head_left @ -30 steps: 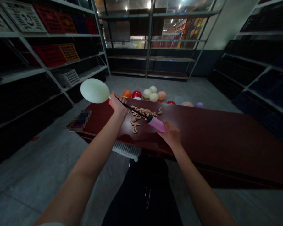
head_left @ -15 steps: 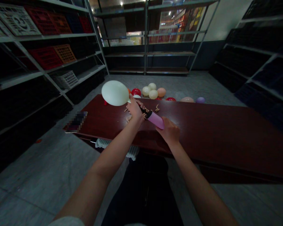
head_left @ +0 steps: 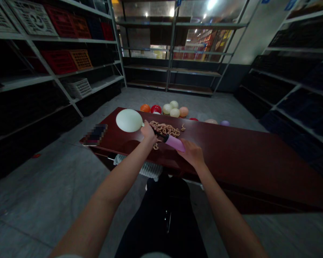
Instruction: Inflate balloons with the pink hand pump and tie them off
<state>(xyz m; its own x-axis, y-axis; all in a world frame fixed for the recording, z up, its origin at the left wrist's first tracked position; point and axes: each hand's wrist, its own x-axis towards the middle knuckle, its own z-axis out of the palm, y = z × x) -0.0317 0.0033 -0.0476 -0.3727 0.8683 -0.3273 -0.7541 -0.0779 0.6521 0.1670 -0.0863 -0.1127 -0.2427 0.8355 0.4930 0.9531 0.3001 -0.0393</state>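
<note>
A pale, whitish-green balloon (head_left: 129, 120) swells out to the left of my left hand (head_left: 148, 132). The fingers of that hand are closed around the balloon's neck, at the end of a hand balloon pump (head_left: 175, 143) with a purple barrel and a black front part. My right hand (head_left: 191, 152) is wrapped around the purple barrel's rear end. Beneath and behind the pump, a heap of tan, curled uninflated balloons (head_left: 165, 128) lies on the dark red-brown table (head_left: 231, 154). The pump's nozzle is hidden by my left hand.
A phone-like flat object (head_left: 95, 135), blurred out, lies at the table's left corner. Beyond the far edge several inflated balloons (head_left: 174, 112) rest on the floor. Shelves with crates (head_left: 59, 61) stand left, other racks behind and right. A ribbed pale cloth (head_left: 150, 170) shows under the near edge.
My hands, the pump and the balloon have come down closer to the table. More of the tan heap shows behind them. The view has shifted slightly.
</note>
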